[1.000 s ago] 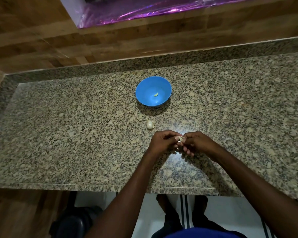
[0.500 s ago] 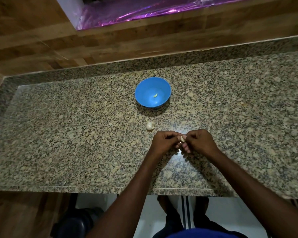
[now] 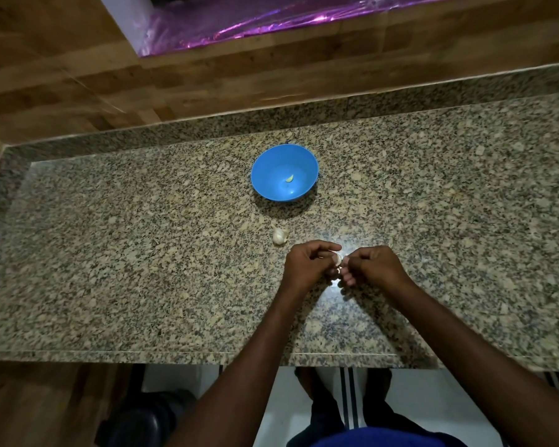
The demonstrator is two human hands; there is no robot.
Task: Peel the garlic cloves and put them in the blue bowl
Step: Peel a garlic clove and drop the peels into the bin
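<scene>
Over the granite counter (image 3: pixel 142 269), my left hand (image 3: pixel 307 266) and right hand (image 3: pixel 373 264) still pinch one garlic clove (image 3: pixel 337 260), unchanged; peeling continues, blue bowl (image 3: pixel 271 175) waits.

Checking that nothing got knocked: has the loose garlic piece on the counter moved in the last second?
No. The loose garlic piece lies at the same spot just below the blue bowl, left of the left hand.

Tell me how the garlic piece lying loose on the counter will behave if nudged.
The loose garlic looks small and rounded, so it would probably wobble or roll on the polished granite counter. Its papery skin looks dry, so it may flake.
</scene>
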